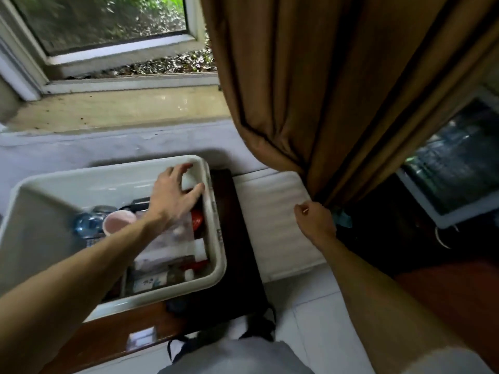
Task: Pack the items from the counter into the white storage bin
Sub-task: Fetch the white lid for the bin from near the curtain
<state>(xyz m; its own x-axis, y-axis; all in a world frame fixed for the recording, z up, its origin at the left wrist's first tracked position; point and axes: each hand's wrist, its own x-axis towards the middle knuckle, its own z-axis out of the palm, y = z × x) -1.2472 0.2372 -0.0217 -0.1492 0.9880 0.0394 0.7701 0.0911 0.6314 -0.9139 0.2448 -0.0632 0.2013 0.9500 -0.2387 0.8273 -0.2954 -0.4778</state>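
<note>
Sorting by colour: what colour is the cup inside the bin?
Pale pink; the cup shows best in the head view.

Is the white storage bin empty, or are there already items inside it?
Not empty. The white storage bin already holds a pink cup, a water bottle and packets.

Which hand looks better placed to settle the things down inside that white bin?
The left hand, probably: it is spread open over the white bin, just above the packed items. The right hand is off to the side by the brown curtain, loosely closed.
</note>
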